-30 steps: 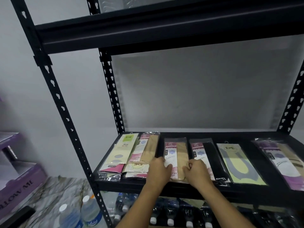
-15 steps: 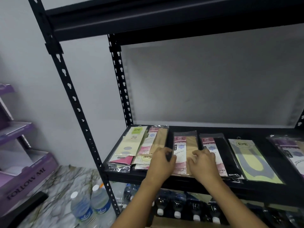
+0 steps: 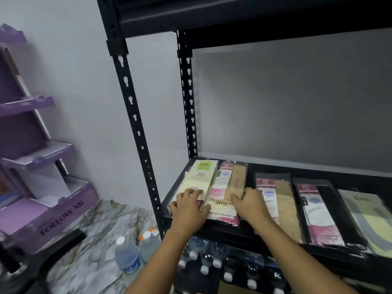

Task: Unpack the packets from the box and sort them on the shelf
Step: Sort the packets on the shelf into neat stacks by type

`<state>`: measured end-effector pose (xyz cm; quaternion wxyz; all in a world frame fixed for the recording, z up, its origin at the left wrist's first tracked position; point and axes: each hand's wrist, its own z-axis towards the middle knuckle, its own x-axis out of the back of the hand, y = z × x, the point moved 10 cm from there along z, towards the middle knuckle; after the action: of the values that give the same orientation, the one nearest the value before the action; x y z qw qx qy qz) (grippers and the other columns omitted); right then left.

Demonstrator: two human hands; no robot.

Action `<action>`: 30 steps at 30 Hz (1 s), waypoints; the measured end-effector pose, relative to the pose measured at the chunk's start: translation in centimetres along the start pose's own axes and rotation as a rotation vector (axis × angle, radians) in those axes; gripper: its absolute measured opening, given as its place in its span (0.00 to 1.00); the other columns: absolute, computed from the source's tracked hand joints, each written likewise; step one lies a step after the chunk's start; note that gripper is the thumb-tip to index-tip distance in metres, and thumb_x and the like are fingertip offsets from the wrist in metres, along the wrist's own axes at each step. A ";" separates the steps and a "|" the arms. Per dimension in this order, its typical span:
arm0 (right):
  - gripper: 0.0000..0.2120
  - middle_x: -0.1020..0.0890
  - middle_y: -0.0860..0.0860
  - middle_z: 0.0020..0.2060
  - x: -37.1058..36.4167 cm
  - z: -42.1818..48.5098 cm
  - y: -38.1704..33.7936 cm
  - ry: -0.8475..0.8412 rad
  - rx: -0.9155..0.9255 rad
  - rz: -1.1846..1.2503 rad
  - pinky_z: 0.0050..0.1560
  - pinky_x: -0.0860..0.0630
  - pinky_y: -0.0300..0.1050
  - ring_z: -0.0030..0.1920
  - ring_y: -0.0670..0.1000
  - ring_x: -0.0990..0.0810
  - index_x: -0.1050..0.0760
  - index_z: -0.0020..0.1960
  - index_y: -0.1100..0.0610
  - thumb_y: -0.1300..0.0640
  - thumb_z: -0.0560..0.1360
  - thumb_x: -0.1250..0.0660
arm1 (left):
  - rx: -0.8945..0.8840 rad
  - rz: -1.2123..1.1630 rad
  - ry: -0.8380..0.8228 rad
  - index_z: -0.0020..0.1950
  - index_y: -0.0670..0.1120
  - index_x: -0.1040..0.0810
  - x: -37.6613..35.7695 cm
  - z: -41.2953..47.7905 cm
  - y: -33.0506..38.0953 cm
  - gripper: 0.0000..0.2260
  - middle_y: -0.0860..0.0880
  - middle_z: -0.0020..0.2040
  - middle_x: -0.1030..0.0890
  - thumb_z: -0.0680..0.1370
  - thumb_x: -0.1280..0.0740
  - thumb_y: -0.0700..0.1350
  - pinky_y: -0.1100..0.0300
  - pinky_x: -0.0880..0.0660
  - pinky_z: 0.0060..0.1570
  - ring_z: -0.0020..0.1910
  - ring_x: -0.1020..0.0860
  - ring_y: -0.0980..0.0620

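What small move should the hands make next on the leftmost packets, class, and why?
Probably turn the sideways packet lengthwise and square it with its pile. It lies crosswise over the near end of the pink packet, while the packets further right lie parallel, front to back. The left hand presses the cream packet and the right hand sits at the pile's right edge, so both are placed to straighten.

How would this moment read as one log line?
left hand: flat on yellow packet | right hand: flat on beige packet | stage: straightening piles on shelf
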<state>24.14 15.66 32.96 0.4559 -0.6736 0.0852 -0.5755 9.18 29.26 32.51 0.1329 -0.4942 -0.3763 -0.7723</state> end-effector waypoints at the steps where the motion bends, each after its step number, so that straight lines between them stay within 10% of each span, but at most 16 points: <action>1: 0.20 0.22 0.59 0.51 -0.3 0.3 0.1 -0.009 -0.030 -0.014 0.40 0.33 0.41 0.41 0.54 0.25 0.26 0.54 0.65 0.48 0.75 0.35 | 0.002 0.006 -0.015 0.72 0.55 0.33 -0.4 -0.1 -0.2 0.22 0.55 0.71 0.34 0.78 0.40 0.58 0.46 0.44 0.69 0.70 0.39 0.50; 12: 0.06 0.18 0.56 0.42 1.3 1.2 2.3 0.067 -0.226 0.394 0.32 0.27 0.41 0.39 0.54 0.20 0.23 0.47 0.61 0.60 0.72 0.29 | 0.042 -0.092 0.058 0.70 0.55 0.30 0.2 -0.1 -0.2 0.19 0.56 0.70 0.32 0.80 0.43 0.57 0.47 0.47 0.70 0.70 0.39 0.53; 19: 0.06 0.17 0.54 0.41 3.1 -2.8 3.2 0.042 -0.180 0.872 0.40 0.22 0.45 0.40 0.52 0.19 0.23 0.48 0.57 0.66 0.74 0.32 | 0.078 -0.594 0.016 0.68 0.48 0.29 -0.1 -1.2 4.2 0.20 0.51 0.62 0.24 0.79 0.36 0.54 0.62 0.26 0.53 0.56 0.25 0.56; 22: 0.09 0.17 0.52 0.44 4.5 -4.9 2.9 0.030 -0.090 0.905 0.43 0.20 0.46 0.42 0.53 0.18 0.23 0.50 0.55 0.66 0.74 0.32 | 0.100 -0.850 -0.091 0.65 0.51 0.30 -0.8 -2.3 6.4 0.16 0.54 0.54 0.21 0.79 0.34 0.51 0.72 0.27 0.33 0.45 0.21 0.60; 27: 0.11 0.17 0.49 0.46 7.3 -6.9 4.0 0.069 -0.021 0.765 0.47 0.18 0.51 0.44 0.53 0.16 0.24 0.53 0.52 0.61 0.73 0.30 | 0.042 -1.037 -0.069 0.62 0.51 0.27 -0.3 -4.3 9.0 0.13 0.50 0.50 0.18 0.78 0.32 0.45 0.54 0.18 0.38 0.43 0.16 0.53; 30: 0.10 0.17 0.51 0.45 8.7 -7.6 5.6 0.087 -0.021 0.704 0.46 0.18 0.50 0.45 0.53 0.17 0.22 0.53 0.52 0.60 0.73 0.30 | -0.005 -1.008 -0.073 0.61 0.53 0.26 -0.8 -5.2 10.5 0.13 0.54 0.51 0.19 0.78 0.32 0.44 0.62 0.20 0.40 0.43 0.16 0.56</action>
<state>22.78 2.98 34.41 0.6154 -0.5825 0.3372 -0.4102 12.16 18.32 35.37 -0.2708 -0.2781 -0.5705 -0.7238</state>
